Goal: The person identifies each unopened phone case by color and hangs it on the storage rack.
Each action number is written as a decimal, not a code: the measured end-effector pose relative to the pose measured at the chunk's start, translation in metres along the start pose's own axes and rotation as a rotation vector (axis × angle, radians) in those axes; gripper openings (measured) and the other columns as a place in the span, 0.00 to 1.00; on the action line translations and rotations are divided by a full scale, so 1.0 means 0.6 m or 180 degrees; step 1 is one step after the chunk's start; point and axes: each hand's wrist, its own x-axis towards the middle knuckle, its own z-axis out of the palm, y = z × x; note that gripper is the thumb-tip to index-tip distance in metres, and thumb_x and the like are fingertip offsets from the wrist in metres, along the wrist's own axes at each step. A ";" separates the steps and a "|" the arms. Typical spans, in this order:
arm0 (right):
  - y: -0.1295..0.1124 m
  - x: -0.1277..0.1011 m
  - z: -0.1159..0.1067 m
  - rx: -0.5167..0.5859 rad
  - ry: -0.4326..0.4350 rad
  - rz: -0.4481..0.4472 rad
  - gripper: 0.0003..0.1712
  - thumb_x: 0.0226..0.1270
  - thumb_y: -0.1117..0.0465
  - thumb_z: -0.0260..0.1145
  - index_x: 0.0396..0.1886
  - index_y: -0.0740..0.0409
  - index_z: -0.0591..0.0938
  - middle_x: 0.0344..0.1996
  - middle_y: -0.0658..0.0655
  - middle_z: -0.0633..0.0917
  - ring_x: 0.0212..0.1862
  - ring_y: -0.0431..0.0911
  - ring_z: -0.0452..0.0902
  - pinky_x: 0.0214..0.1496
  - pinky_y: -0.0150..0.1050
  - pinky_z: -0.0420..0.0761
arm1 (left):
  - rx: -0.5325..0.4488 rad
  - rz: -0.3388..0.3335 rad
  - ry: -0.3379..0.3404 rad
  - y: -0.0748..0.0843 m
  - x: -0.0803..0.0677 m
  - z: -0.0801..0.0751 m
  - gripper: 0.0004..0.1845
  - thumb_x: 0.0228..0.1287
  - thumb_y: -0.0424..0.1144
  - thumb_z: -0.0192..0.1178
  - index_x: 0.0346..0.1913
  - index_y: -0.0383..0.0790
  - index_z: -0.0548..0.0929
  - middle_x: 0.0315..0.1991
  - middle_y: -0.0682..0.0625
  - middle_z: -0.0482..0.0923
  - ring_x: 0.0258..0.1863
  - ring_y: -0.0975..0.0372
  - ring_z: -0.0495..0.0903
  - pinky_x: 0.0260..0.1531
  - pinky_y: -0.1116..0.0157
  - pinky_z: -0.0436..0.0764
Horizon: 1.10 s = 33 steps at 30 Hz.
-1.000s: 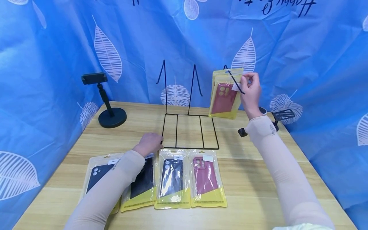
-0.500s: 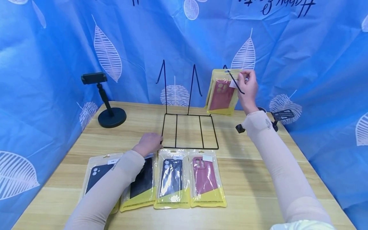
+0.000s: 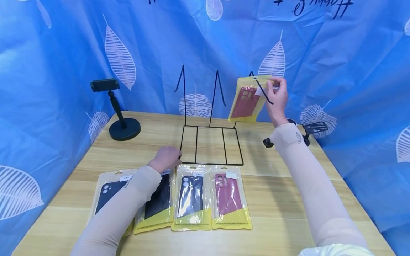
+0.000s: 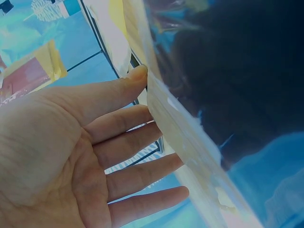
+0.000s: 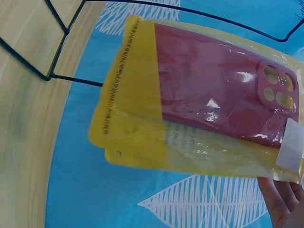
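Your right hand fingers pinch the red pack top at the rack hook; slide its hole fully on, left hand fingers loose, steadying the base.

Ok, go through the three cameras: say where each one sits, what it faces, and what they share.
Head: worn high, facing forward and down over the wooden table; both sleeved arms show, the left hand at the wire rack, the right hand lifting a red case packet.
Left wrist: under the palm, facing along the fingers to a dark case packet.
Right wrist: facing the red case packet; only fingertips show.
Shared: the red packet and rack wire appear in the head and right wrist views.
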 end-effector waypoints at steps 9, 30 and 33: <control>0.019 -0.037 -0.036 -0.0247 -0.0103 0.0249 0.24 0.76 0.51 0.57 0.67 0.48 0.67 0.63 0.52 0.73 0.62 0.44 0.74 0.61 0.38 0.75 | -0.0033 -0.0005 0.0020 0.001 0.004 0.001 0.08 0.65 0.43 0.66 0.34 0.42 0.83 0.30 0.50 0.82 0.28 0.59 0.78 0.31 0.58 0.79; 0.048 -0.284 -0.014 -0.2559 -0.3888 0.0276 0.32 0.59 0.38 0.71 0.51 0.58 0.80 0.47 0.55 0.82 0.45 0.47 0.78 0.52 0.48 0.79 | -0.0035 -0.0032 0.0020 -0.001 0.003 -0.002 0.08 0.64 0.44 0.66 0.34 0.43 0.83 0.32 0.49 0.84 0.31 0.57 0.81 0.32 0.56 0.81; 0.051 -0.293 -0.011 -0.2525 -0.3832 0.0293 0.30 0.58 0.41 0.74 0.49 0.58 0.80 0.45 0.55 0.79 0.43 0.46 0.76 0.50 0.47 0.78 | -0.0042 -0.0029 0.0010 -0.001 0.003 -0.001 0.08 0.64 0.44 0.67 0.33 0.43 0.84 0.31 0.49 0.84 0.31 0.57 0.82 0.32 0.56 0.81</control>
